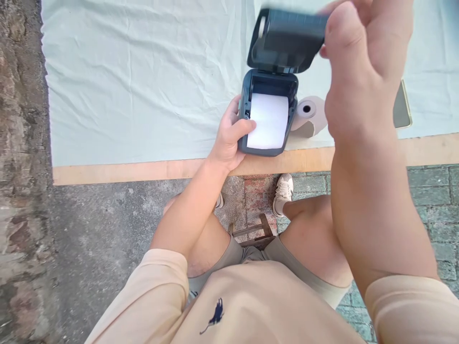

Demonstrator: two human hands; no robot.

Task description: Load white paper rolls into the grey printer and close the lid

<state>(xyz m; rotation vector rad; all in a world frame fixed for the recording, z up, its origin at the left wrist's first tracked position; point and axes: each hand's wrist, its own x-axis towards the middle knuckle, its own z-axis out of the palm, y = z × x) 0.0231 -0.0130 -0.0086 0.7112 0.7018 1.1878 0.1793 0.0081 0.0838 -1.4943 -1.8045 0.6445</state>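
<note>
A dark portable receipt printer is held over the table's near edge with its lid swung up. White paper fills the compartment inside. My left hand grips the printer's left side, its thumb lying over the body's edge onto the paper. At the lid's right corner, my right hand is closed on the raised lid; some of its fingers are hidden behind it. Just right of the printer stands another roll of thermal paper, its dark core facing up and a loose end unrolled.
A pale cloth covers the table, whose bare wooden edge runs along the front. Partly behind my right forearm lies a phone-like flat object. A rough wall borders the left side. Under me is a wooden stool.
</note>
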